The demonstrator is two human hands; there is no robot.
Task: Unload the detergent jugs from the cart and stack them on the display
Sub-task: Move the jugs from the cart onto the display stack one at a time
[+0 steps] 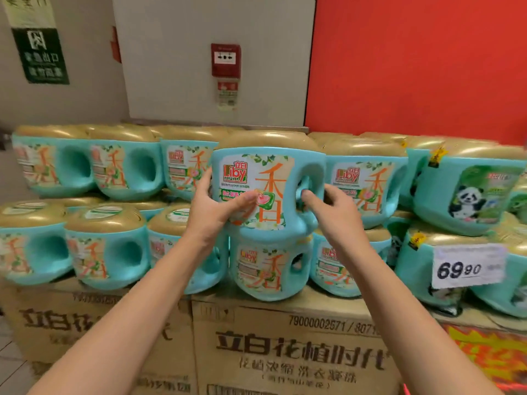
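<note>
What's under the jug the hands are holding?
Another teal jug, standing on a cardboard box. The held jug hides its top, so you can't see whether the two are touching.

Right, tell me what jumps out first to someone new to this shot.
At centre, the left hand and right hand hold a teal jug with a gold lid above a second jug. Rows of matching jugs sit on cardboard boxes, with a 69.90 price tag lower right and a bright red wall upper right.
</note>
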